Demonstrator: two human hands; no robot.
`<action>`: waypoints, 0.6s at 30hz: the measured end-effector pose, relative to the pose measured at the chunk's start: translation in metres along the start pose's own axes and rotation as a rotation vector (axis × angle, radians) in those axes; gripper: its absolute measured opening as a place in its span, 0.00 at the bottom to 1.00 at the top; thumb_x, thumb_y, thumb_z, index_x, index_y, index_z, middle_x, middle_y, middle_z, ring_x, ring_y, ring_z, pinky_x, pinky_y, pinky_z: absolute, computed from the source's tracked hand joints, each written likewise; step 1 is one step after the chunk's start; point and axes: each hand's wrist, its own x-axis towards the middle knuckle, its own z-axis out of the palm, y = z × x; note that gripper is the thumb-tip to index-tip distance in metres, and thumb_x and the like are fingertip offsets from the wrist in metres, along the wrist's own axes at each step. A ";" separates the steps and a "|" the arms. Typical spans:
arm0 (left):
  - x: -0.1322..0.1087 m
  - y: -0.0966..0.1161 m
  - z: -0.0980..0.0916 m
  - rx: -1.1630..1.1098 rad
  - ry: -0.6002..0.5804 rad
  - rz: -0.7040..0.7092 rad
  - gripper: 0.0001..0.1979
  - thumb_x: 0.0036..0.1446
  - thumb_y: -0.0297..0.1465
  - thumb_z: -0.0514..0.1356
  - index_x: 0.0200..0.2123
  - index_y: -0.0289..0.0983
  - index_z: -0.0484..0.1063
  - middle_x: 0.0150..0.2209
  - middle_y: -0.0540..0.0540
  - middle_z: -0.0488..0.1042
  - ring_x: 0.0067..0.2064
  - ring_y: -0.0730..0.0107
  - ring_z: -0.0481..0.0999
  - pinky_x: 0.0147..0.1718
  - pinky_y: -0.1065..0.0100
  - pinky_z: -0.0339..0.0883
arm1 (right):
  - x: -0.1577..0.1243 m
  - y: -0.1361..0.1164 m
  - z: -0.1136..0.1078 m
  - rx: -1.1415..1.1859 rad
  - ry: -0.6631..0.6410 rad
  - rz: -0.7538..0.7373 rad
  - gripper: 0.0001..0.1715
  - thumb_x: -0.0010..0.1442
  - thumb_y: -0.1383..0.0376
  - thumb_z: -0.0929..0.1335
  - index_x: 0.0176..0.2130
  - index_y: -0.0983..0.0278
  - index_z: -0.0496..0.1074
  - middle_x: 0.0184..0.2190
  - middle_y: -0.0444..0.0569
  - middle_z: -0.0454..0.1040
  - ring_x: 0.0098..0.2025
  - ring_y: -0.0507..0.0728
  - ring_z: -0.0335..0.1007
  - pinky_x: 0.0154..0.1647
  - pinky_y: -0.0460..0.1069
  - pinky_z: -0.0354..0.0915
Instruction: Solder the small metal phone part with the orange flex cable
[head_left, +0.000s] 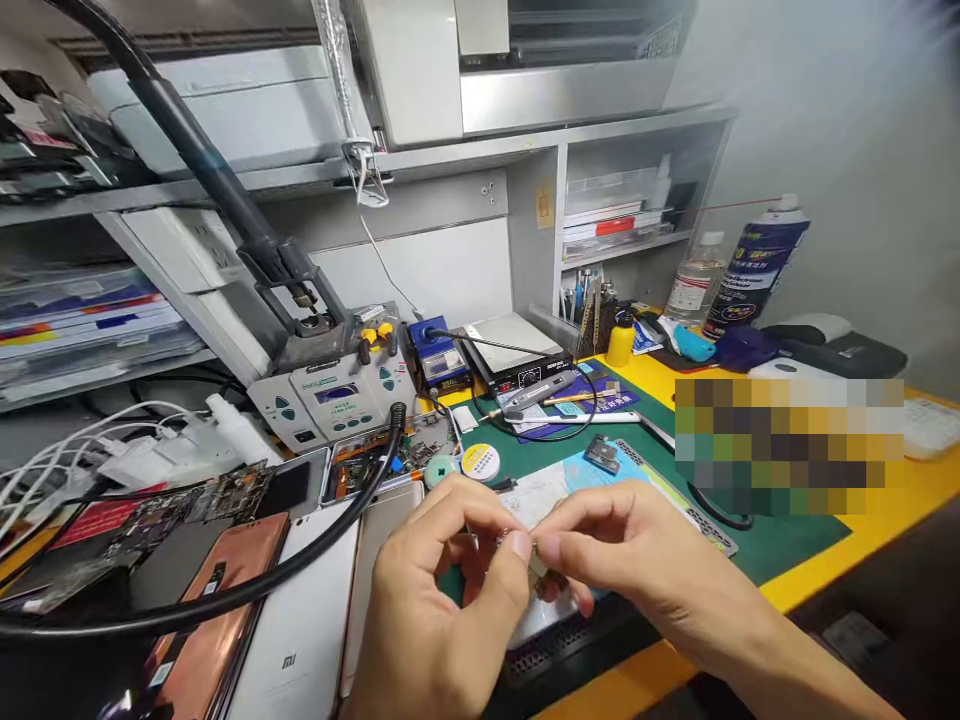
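My left hand [442, 590] and my right hand [630, 570] meet at the bottom centre, fingertips pinched together on a tiny metallic part [534, 562]. The part is mostly hidden by my fingers; what it is cannot be made out. Both hands hover above a green work mat [780, 535] on a yellow bench [892, 500]. A small dark component [601, 455] lies on a blue card just beyond my right hand. A round solder-paste tin [480, 461] sits beyond my left hand.
Several phones and back covers [292, 620] and bare circuit boards [217, 495] lie left. A thick black hose [300, 570] curves across them. A rework station [330, 395], hot plate [517, 350], yellow bottle [621, 340], spray can [757, 265] and clear bottle [694, 280] stand behind.
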 end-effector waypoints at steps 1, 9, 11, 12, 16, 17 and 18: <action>0.000 -0.001 0.001 0.011 0.017 0.008 0.09 0.67 0.30 0.59 0.31 0.40 0.73 0.31 0.52 0.71 0.31 0.73 0.70 0.29 0.73 0.66 | 0.000 0.000 0.000 -0.001 0.005 -0.004 0.08 0.56 0.62 0.78 0.29 0.65 0.85 0.23 0.45 0.79 0.25 0.49 0.65 0.28 0.44 0.64; 0.000 -0.004 0.004 0.179 0.111 0.196 0.09 0.64 0.24 0.61 0.32 0.42 0.74 0.31 0.53 0.73 0.30 0.75 0.72 0.26 0.76 0.67 | -0.003 0.001 -0.001 0.006 0.080 -0.072 0.07 0.57 0.63 0.78 0.29 0.62 0.85 0.19 0.41 0.74 0.28 0.51 0.69 0.32 0.45 0.67; 0.000 -0.004 0.004 0.213 0.122 0.227 0.09 0.64 0.23 0.61 0.33 0.42 0.74 0.30 0.54 0.73 0.29 0.76 0.73 0.25 0.76 0.68 | -0.002 0.003 -0.001 0.016 0.099 -0.092 0.07 0.57 0.62 0.79 0.29 0.62 0.85 0.20 0.41 0.74 0.28 0.51 0.69 0.32 0.44 0.67; -0.001 -0.004 0.005 0.227 0.130 0.236 0.09 0.63 0.22 0.61 0.33 0.42 0.74 0.30 0.55 0.73 0.28 0.76 0.73 0.25 0.76 0.67 | -0.002 0.004 -0.001 0.020 0.106 -0.101 0.07 0.56 0.61 0.80 0.29 0.61 0.85 0.21 0.41 0.74 0.28 0.51 0.69 0.31 0.44 0.67; -0.005 -0.002 0.014 0.270 0.238 0.225 0.09 0.63 0.24 0.61 0.32 0.44 0.75 0.30 0.56 0.72 0.28 0.77 0.71 0.26 0.74 0.64 | -0.001 0.009 -0.002 0.021 0.132 -0.138 0.08 0.57 0.60 0.80 0.29 0.60 0.86 0.21 0.41 0.73 0.26 0.49 0.66 0.30 0.43 0.66; -0.006 -0.001 0.017 0.277 0.271 0.219 0.09 0.64 0.25 0.61 0.32 0.45 0.75 0.30 0.56 0.72 0.28 0.77 0.70 0.26 0.73 0.63 | -0.001 0.010 -0.002 0.019 0.139 -0.148 0.07 0.57 0.59 0.80 0.30 0.60 0.87 0.20 0.41 0.73 0.26 0.49 0.65 0.30 0.42 0.66; -0.007 -0.001 0.020 0.290 0.299 0.220 0.09 0.64 0.25 0.61 0.32 0.45 0.75 0.30 0.56 0.72 0.27 0.77 0.70 0.26 0.73 0.62 | 0.000 0.011 -0.002 0.016 0.147 -0.159 0.07 0.57 0.58 0.80 0.31 0.59 0.87 0.21 0.40 0.73 0.26 0.49 0.65 0.30 0.42 0.66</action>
